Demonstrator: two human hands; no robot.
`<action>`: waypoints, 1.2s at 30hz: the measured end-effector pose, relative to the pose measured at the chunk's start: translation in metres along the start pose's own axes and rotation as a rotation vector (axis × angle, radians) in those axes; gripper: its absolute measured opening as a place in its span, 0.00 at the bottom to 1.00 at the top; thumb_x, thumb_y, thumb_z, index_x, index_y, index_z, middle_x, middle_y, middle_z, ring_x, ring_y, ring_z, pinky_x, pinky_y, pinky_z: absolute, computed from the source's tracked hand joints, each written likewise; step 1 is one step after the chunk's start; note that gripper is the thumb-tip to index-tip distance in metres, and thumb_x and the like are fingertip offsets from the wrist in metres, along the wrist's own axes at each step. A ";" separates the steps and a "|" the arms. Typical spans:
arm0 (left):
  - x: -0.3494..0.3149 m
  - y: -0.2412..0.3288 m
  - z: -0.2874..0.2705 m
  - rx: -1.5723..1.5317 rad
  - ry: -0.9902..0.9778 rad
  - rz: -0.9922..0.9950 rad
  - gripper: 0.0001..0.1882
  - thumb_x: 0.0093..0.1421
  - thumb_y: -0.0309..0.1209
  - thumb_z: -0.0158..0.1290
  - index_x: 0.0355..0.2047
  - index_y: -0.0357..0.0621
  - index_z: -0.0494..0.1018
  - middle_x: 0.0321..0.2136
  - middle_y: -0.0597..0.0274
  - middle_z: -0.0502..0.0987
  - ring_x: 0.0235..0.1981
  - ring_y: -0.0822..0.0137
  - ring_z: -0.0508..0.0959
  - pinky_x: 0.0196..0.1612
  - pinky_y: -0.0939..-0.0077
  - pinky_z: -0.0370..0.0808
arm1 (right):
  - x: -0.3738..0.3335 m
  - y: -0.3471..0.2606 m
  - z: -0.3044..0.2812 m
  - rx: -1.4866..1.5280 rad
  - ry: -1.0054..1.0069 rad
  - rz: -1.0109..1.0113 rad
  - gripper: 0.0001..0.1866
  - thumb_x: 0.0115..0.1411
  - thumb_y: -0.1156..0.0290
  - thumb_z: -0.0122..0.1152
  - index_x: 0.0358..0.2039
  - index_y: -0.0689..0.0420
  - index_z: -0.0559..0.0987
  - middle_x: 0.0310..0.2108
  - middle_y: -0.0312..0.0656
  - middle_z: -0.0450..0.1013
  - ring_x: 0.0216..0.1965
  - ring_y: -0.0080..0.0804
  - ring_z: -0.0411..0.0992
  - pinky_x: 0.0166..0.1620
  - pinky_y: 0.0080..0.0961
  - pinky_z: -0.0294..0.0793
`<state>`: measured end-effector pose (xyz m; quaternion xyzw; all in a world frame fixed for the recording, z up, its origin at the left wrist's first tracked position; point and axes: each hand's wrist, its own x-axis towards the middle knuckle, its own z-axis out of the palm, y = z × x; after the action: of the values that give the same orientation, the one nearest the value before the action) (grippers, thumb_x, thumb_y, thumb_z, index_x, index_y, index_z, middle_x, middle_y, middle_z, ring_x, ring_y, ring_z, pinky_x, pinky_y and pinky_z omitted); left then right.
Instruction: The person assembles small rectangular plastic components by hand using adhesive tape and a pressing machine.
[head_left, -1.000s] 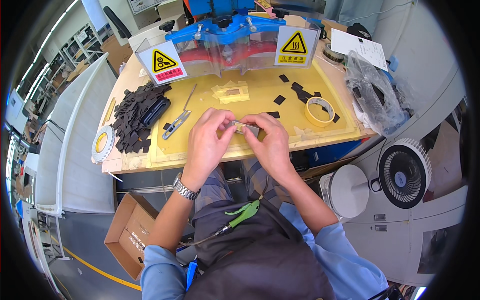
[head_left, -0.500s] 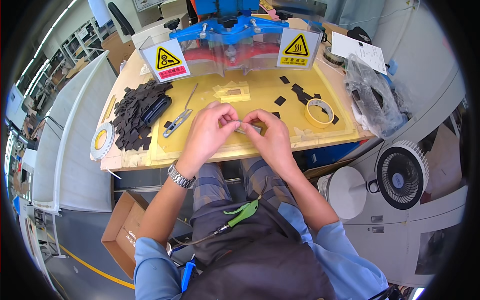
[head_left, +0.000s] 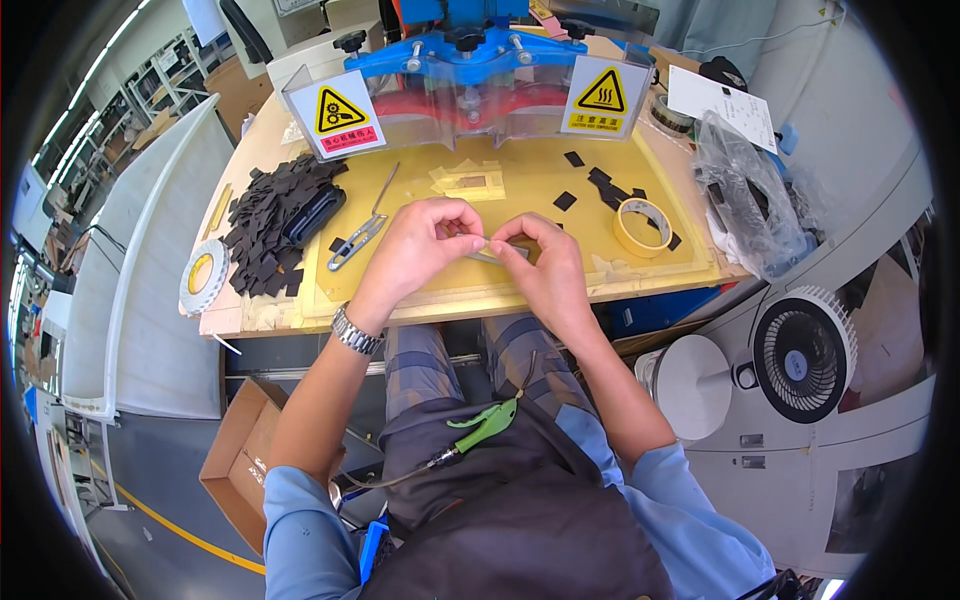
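Note:
My left hand [head_left: 425,250] and my right hand [head_left: 550,270] meet over the front of the yellow work board [head_left: 420,300]. Both are closed in a pinch, thumbs and fingertips almost touching. Between them is a small thin greyish piece [head_left: 484,257], mostly covered by the fingers; its kind cannot be made out. A slim grey metal tool [head_left: 360,243] with a slotted body lies left of my left hand. Behind my hands sits a pale yellow taped frame [head_left: 488,193] with a brownish centre.
A heap of black rectangular pieces [head_left: 265,220] and a black oblong object [head_left: 314,218] lie left, near a white tape roll [head_left: 204,278]. Right are a yellow tape roll [head_left: 629,243], loose black pieces [head_left: 565,201] and a fan [head_left: 800,355]. A blue machine [head_left: 470,50] with clear guards stands behind.
My fingertips have shifted slightly on the small piece, and my right thumb and fingers have changed their angle. Less of the greyish piece shows now. The view has moved a little.

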<state>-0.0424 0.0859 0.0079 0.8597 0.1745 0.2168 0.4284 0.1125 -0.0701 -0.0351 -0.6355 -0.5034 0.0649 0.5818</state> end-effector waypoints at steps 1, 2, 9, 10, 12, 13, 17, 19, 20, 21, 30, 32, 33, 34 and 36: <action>-0.001 -0.001 0.000 0.000 0.000 -0.001 0.07 0.65 0.26 0.72 0.39 0.38 0.85 0.33 0.68 0.85 0.35 0.77 0.80 0.42 0.75 0.78 | 0.001 -0.002 -0.002 0.001 -0.028 0.031 0.06 0.65 0.76 0.76 0.40 0.62 0.85 0.37 0.44 0.85 0.37 0.40 0.84 0.40 0.35 0.78; -0.001 -0.002 0.001 -0.013 0.005 -0.008 0.07 0.65 0.26 0.72 0.39 0.38 0.85 0.33 0.68 0.85 0.35 0.77 0.80 0.42 0.75 0.78 | 0.002 0.000 -0.002 0.001 -0.029 0.032 0.06 0.65 0.76 0.76 0.40 0.62 0.85 0.37 0.44 0.85 0.37 0.40 0.84 0.40 0.35 0.78; -0.003 -0.008 0.003 -0.039 0.018 -0.004 0.07 0.66 0.25 0.71 0.40 0.38 0.84 0.35 0.68 0.86 0.36 0.77 0.81 0.44 0.75 0.80 | -0.003 0.003 -0.004 -0.047 -0.080 -0.073 0.11 0.65 0.74 0.77 0.46 0.60 0.85 0.42 0.45 0.85 0.45 0.46 0.84 0.52 0.39 0.80; -0.003 -0.007 0.003 -0.039 0.017 -0.004 0.07 0.66 0.25 0.71 0.40 0.38 0.84 0.35 0.68 0.86 0.36 0.77 0.81 0.44 0.75 0.80 | -0.003 0.003 -0.005 -0.070 -0.086 -0.096 0.12 0.65 0.74 0.77 0.47 0.59 0.85 0.42 0.45 0.85 0.46 0.46 0.84 0.54 0.41 0.79; -0.004 -0.003 0.003 0.020 0.014 0.000 0.08 0.65 0.25 0.72 0.41 0.38 0.84 0.36 0.67 0.85 0.36 0.74 0.81 0.44 0.74 0.80 | -0.003 0.005 -0.004 -0.077 -0.088 -0.091 0.12 0.65 0.74 0.77 0.48 0.59 0.85 0.43 0.45 0.85 0.46 0.46 0.84 0.55 0.41 0.79; -0.005 -0.003 0.004 0.019 0.013 0.000 0.08 0.65 0.25 0.72 0.41 0.38 0.84 0.36 0.67 0.85 0.36 0.74 0.81 0.44 0.74 0.80 | -0.003 0.006 -0.004 -0.083 -0.091 -0.086 0.13 0.65 0.73 0.78 0.48 0.58 0.85 0.43 0.44 0.85 0.47 0.46 0.84 0.56 0.41 0.78; -0.008 -0.004 0.009 0.073 0.061 0.135 0.11 0.62 0.27 0.72 0.40 0.38 0.82 0.35 0.61 0.81 0.36 0.65 0.79 0.43 0.67 0.77 | -0.004 0.005 -0.005 -0.101 -0.087 -0.099 0.13 0.65 0.73 0.78 0.48 0.58 0.85 0.43 0.44 0.85 0.46 0.45 0.84 0.55 0.41 0.79; -0.009 -0.004 0.009 0.068 0.064 0.143 0.11 0.61 0.27 0.72 0.40 0.38 0.81 0.35 0.60 0.81 0.38 0.63 0.79 0.44 0.66 0.77 | -0.004 0.003 -0.005 -0.106 -0.086 -0.113 0.14 0.64 0.73 0.79 0.48 0.58 0.85 0.43 0.44 0.85 0.46 0.46 0.84 0.55 0.42 0.79; -0.009 -0.004 0.009 0.073 0.070 0.153 0.11 0.61 0.27 0.72 0.40 0.38 0.81 0.35 0.60 0.81 0.38 0.62 0.79 0.44 0.66 0.78 | -0.004 0.002 -0.005 -0.106 -0.087 -0.114 0.14 0.64 0.73 0.79 0.48 0.58 0.85 0.43 0.44 0.85 0.46 0.46 0.84 0.55 0.42 0.79; -0.009 -0.005 0.009 0.076 0.075 0.163 0.11 0.61 0.27 0.72 0.40 0.38 0.81 0.36 0.59 0.82 0.38 0.61 0.79 0.44 0.65 0.78 | -0.004 0.002 -0.005 -0.115 -0.091 -0.114 0.14 0.64 0.73 0.79 0.48 0.58 0.86 0.43 0.44 0.85 0.46 0.46 0.84 0.55 0.42 0.79; -0.010 -0.005 0.011 0.106 0.083 0.180 0.13 0.61 0.24 0.74 0.41 0.39 0.80 0.36 0.63 0.81 0.38 0.66 0.78 0.45 0.69 0.78 | -0.001 0.005 -0.010 -0.108 -0.122 -0.130 0.15 0.63 0.76 0.78 0.49 0.59 0.86 0.43 0.46 0.85 0.47 0.47 0.84 0.53 0.41 0.81; -0.010 -0.004 0.012 0.111 0.081 0.177 0.13 0.61 0.24 0.74 0.41 0.39 0.80 0.36 0.63 0.81 0.38 0.67 0.78 0.45 0.69 0.78 | -0.001 0.005 -0.012 -0.118 -0.123 -0.141 0.15 0.62 0.76 0.78 0.49 0.59 0.85 0.44 0.46 0.85 0.48 0.47 0.84 0.53 0.41 0.82; -0.010 -0.004 0.011 0.119 0.080 0.175 0.13 0.61 0.24 0.74 0.41 0.39 0.80 0.36 0.63 0.81 0.38 0.67 0.78 0.45 0.69 0.78 | 0.000 0.005 -0.013 -0.109 -0.137 -0.133 0.15 0.62 0.77 0.78 0.49 0.60 0.85 0.44 0.46 0.85 0.48 0.47 0.85 0.54 0.41 0.82; -0.010 -0.004 0.011 0.119 0.080 0.175 0.13 0.61 0.24 0.74 0.41 0.39 0.80 0.36 0.63 0.81 0.38 0.67 0.78 0.45 0.69 0.78 | 0.000 0.004 -0.014 -0.100 -0.151 -0.125 0.16 0.62 0.77 0.78 0.50 0.60 0.85 0.44 0.47 0.85 0.48 0.47 0.85 0.54 0.41 0.82; -0.009 -0.004 0.011 0.086 0.068 0.157 0.13 0.61 0.25 0.74 0.41 0.38 0.81 0.36 0.64 0.81 0.37 0.67 0.78 0.45 0.70 0.77 | 0.001 0.004 -0.015 -0.092 -0.156 -0.126 0.15 0.62 0.77 0.78 0.49 0.60 0.85 0.44 0.47 0.85 0.48 0.47 0.85 0.54 0.41 0.82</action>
<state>-0.0445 0.0765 -0.0035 0.8805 0.1302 0.2708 0.3665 0.1258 -0.0787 -0.0332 -0.6218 -0.5886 0.0543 0.5138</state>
